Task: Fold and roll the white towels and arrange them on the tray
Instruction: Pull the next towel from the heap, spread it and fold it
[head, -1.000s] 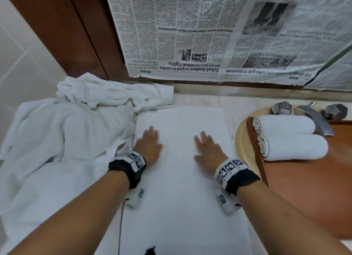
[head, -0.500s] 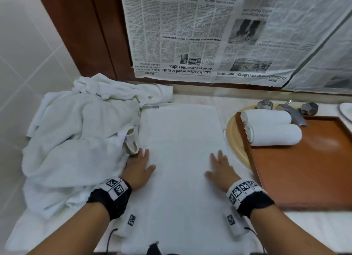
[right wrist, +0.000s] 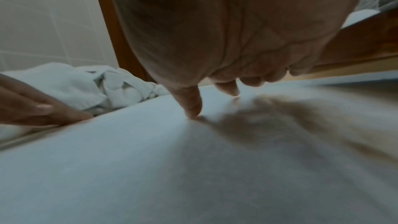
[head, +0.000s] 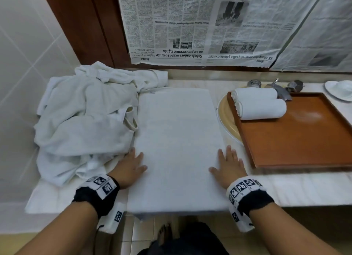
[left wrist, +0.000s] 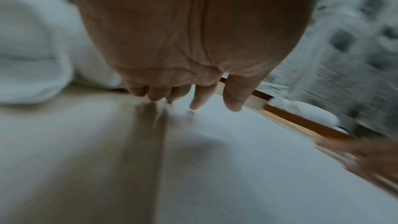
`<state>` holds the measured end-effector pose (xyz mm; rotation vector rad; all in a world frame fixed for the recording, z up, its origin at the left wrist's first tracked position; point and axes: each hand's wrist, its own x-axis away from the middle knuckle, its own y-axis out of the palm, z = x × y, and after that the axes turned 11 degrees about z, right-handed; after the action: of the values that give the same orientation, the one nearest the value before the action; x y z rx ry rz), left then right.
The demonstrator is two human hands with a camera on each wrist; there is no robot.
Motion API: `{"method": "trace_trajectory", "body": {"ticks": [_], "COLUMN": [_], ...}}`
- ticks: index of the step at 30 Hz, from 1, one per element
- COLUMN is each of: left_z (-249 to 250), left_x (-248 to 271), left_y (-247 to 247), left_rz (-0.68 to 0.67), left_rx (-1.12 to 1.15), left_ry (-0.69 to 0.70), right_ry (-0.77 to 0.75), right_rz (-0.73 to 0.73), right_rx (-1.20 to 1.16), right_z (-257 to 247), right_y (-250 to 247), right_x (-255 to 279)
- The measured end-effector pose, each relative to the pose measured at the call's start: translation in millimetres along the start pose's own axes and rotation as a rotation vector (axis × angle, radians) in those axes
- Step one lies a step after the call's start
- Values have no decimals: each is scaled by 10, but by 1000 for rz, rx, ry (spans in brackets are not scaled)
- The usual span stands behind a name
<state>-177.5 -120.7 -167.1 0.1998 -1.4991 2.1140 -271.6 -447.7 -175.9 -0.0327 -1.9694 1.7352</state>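
White terry fills the head view: a folded towel (head: 179, 140) lies as a long flat strip on the worktop (head: 304, 188), running straight away from the person. The left hand (head: 129, 167) rests with fingers spread and flat on the strip's left edge near its close end, and the right hand (head: 228, 165) lies the same way on the right edge, so the cloth sits between and under both palms. Just outside the left hand is a heap of unfolded towels (head: 82, 125). Outside and ahead of the right hand stands the wooden tray (head: 297, 140), with two rolled towels (head: 261, 104) touching side by side at its far end. By my reading the folding is finished, the strip is being smoothed, and rolling has not begun.

From the left wrist, the blurred left hand (left wrist: 193, 40) shows straight fingers (left wrist: 202, 96) tipped down onto the cloth, holding nothing; the tray's rim streaks past beyond the thumb.

From the right wrist, the right hand (right wrist: 226, 40) likewise has its thumb and fingertips (right wrist: 228, 88) touching the flat towel (right wrist: 193, 168), nothing pinched; the left hand (right wrist: 36, 108) lies flat at the far edge.

Next, I judge, both hands need to take the near end, turn it over tightly, and keep even pressure on both edges so the roll stays straight.
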Motion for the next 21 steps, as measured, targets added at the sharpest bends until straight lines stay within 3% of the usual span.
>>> {"method": "trace_trajectory", "body": {"ticks": [3, 6, 9, 12, 14, 16, 19, 21], "left_z": [428, 579, 212, -91, -25, 313, 768, 762], "left_x": [198, 347, 423, 510, 549, 646, 833, 920], "left_y": [247, 597, 781, 760, 781, 917, 1303, 1422], "left_rz": [20, -101, -35, 153, 284, 375, 231, 162], "left_rx": [38, 139, -109, -169, -151, -143, -78, -121], "left_ry": [161, 232, 178, -112, -179, -8, 265, 222], "right_ry": [-204, -385, -297, -93, -7, -51, -362, -508], "right_rz": [67, -24, -11, -4, 33, 91, 79, 35], "right_rx": [-36, -67, -47, -78, -80, -107, -148, -75], "right_z": [-297, -410, -50, 382, 462, 340, 34, 67], "right_y": [65, 345, 485, 452, 409, 381, 496, 653], "right_x": [245, 496, 559, 567, 590, 713, 997, 1120]}}
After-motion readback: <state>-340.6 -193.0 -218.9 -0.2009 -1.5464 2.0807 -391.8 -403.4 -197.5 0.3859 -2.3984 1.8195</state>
